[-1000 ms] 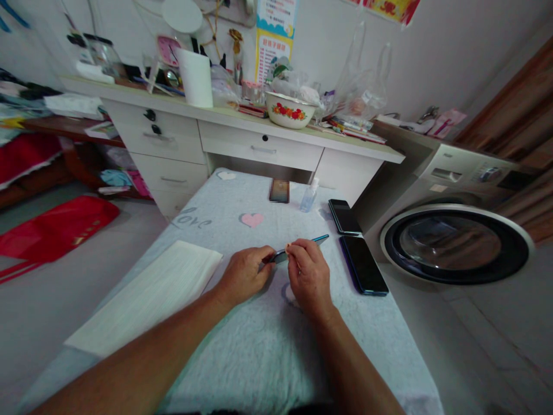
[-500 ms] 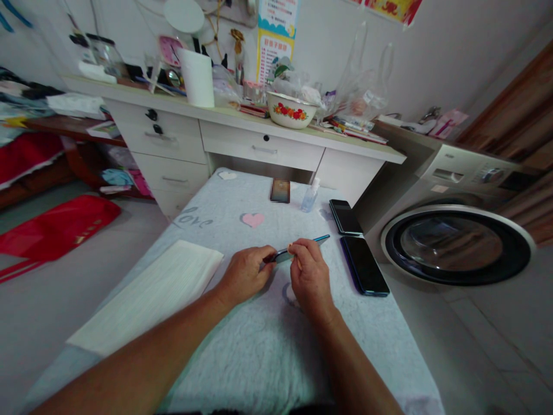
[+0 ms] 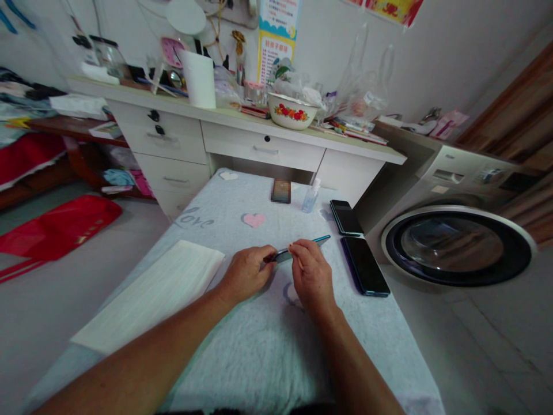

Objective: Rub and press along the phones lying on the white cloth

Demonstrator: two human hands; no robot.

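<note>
Phone [image 3: 283, 255] is up between the two hands, slanted over the table [image 3: 263, 357] and seen close to edge-on, so I can't really make out its face. The left hand [image 3: 248, 272] has the near end, mostly closed with thumb and fingers gripping it. The right hand [image 3: 313, 274] is up by the middle of it, fingers curled into a tight pinch on what seems to be a thin stick [image 3: 300, 264], too small for me to say what exactly; can't tell if it's touching the phone either. The far blue tip pokes out past the right knuckles. My read on the step: left steadies, right does some fine work along the phone. Next move, I'd say, calls for the left to hold that angle while the right keeps the pinch light and doesn't shove the phone round. Just right of the right hand there's a second phone [image 3: 366, 267] lying dark screen up, and ahead of that a third phone [image 3: 346, 218], same deal. Straight out past the right hand is a clear bottle [image 3: 310, 199], upright, and left of that a brownish card [image 3: 280, 191], too blocky to read. Off to the left hand's left, by the forearm, a pale sheet [image 3: 151, 294] lies flat.
</note>
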